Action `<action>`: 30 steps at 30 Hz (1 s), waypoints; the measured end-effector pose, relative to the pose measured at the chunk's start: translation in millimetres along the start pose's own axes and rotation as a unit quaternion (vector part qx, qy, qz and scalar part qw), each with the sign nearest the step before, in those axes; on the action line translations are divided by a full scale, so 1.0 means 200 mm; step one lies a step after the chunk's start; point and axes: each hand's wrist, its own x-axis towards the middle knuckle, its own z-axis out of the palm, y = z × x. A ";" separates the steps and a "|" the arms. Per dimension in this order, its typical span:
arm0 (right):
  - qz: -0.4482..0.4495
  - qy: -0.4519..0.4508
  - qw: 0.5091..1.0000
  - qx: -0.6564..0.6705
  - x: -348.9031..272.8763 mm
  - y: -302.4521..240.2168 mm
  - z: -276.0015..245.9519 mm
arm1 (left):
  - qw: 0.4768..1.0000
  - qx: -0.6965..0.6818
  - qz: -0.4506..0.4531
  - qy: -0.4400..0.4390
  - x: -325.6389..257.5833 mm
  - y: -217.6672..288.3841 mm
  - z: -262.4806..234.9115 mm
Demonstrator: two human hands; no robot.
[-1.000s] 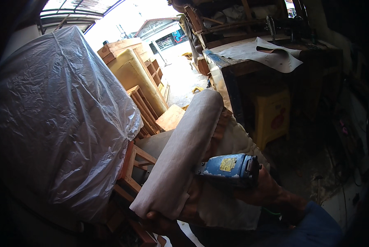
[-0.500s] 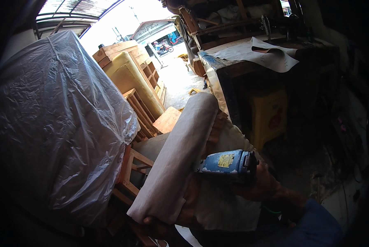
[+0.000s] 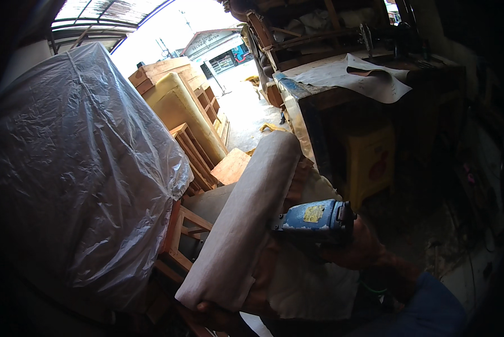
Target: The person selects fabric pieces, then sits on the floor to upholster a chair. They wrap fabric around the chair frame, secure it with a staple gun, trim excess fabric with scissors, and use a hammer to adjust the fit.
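My right hand (image 3: 356, 247) grips a blue staple gun (image 3: 313, 218) with worn paint and a yellow label. The gun's nose meets the edge of a long, rounded padded piece (image 3: 246, 213) covered in pale grey-brown fabric. That piece slants from lower left to upper right. At its lower end, my left hand (image 3: 215, 315) holds the padded piece, with mainly the thumb showing and the other fingers in shadow. To the right of the padding, bare wood and loose pale fabric (image 3: 313, 286) show beneath the gun.
Clear plastic sheeting (image 3: 89, 174) drapes a large object at left. Wooden frames (image 3: 187, 224) and a yellowish foam slab (image 3: 176, 109) stand behind the padded piece. A workbench (image 3: 297, 92) bearing a pale sheet (image 3: 370, 78) is at upper right, with a yellow stool (image 3: 370, 160) below it.
The view has shifted slightly, and the padded piece, staple gun and both hands appear a little lower or further right. The gun's nose remains at the fabric edge. A motorbike outside has gone from view.
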 end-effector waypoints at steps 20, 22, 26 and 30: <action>0.008 0.019 0.999 -0.044 0.08 0.08 -0.06 | 0.939 -0.265 -0.215 0.048 0.02 -0.13 0.03; 0.020 0.021 0.999 -0.023 0.08 0.09 -0.07 | 0.927 -0.328 -0.183 0.007 -0.02 -0.21 0.03; 0.067 0.016 0.997 -0.042 0.09 0.12 -0.10 | 0.942 -0.316 -0.056 -0.103 0.00 -0.38 -0.01; 0.018 0.032 0.998 -0.044 0.11 0.14 -0.09 | 0.952 -0.283 -0.100 0.063 -0.07 -0.45 0.02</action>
